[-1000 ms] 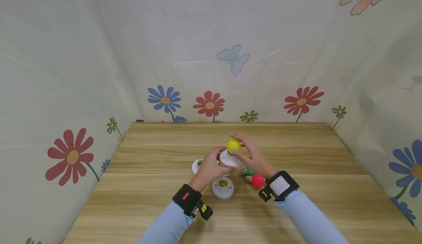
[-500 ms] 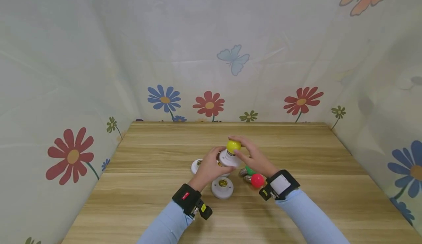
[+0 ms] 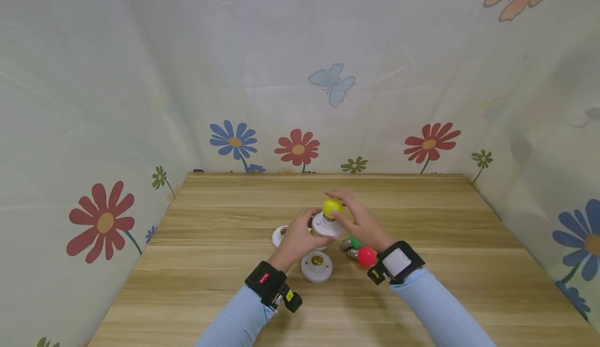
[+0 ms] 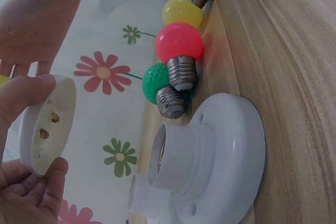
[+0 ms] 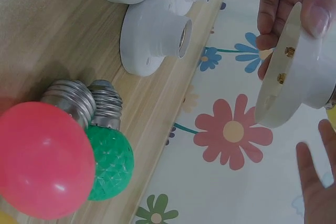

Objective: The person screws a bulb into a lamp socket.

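Observation:
My left hand (image 3: 300, 236) grips a white lamp holder (image 3: 324, 227) by its round base, tilted above the table. Two brass screws show on the underside of that lamp holder (image 4: 50, 124) in the left wrist view. A yellow bulb (image 3: 332, 207) stands in the socket, some of its metal cap visible above the rim. Fingers and thumb of my right hand (image 3: 364, 228) surround the bulb, the thumb against its near side. In the right wrist view only a sliver of the yellow bulb (image 5: 332, 115) shows at the edge.
Several more white lamp holders (image 3: 316, 268) lie on the wooden table (image 3: 225, 284), partly behind my left hand. Right of them lie a red bulb (image 3: 367, 257) and a green bulb (image 3: 355, 242). Another yellow bulb (image 4: 181, 11) lies beyond the red one in the left wrist view.
My right fingers shift slightly around the yellow bulb, the index finger first closer over its top, then lifted a little. My left hand and the lamp holder stay nearly in place.

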A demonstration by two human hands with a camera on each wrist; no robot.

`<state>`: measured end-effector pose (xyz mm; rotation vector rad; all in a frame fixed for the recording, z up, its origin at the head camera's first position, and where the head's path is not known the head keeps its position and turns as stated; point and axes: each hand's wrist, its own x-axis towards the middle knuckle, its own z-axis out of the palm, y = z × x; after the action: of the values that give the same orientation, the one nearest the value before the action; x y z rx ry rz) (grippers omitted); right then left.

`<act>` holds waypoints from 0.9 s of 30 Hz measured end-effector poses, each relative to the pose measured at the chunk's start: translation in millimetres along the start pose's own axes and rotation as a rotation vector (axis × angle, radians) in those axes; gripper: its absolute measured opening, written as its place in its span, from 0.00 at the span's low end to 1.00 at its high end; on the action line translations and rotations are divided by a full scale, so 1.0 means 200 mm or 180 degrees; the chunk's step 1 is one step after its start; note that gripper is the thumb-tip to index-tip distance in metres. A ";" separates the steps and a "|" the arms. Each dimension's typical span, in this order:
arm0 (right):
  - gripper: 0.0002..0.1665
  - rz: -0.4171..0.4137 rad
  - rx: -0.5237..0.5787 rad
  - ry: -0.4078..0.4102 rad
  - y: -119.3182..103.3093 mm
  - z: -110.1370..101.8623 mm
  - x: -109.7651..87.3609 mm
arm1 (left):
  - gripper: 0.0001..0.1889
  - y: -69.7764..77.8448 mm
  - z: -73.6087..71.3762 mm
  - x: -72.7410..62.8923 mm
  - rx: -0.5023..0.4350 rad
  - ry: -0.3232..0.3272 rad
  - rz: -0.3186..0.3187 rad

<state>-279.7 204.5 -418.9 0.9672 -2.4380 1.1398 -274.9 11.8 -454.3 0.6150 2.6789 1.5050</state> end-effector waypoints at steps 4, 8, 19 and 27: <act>0.27 -0.0123 0.0102 -0.0162 0.00 -0.01 -0.01 | 0.41 -0.01 0.00 0.00 -0.0009 -0.0003 0.0018; 0.26 -0.0123 0.0140 -0.0225 0.00 -0.01 -0.01 | 0.41 -0.01 0.00 0.01 0.0022 0.0007 0.0024; 0.26 0.0227 0.0001 -0.0057 -0.01 0.01 0.01 | 0.40 -0.02 0.01 0.00 0.0062 0.0001 -0.0006; 0.30 0.0239 -0.0131 0.0033 0.00 0.01 0.02 | 0.42 -0.03 0.02 0.01 0.0080 0.0008 0.0008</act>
<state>-281.5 200.5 -418.6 0.8623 -2.4986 1.1109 -277.8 12.5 -461.5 0.6183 2.7038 1.4758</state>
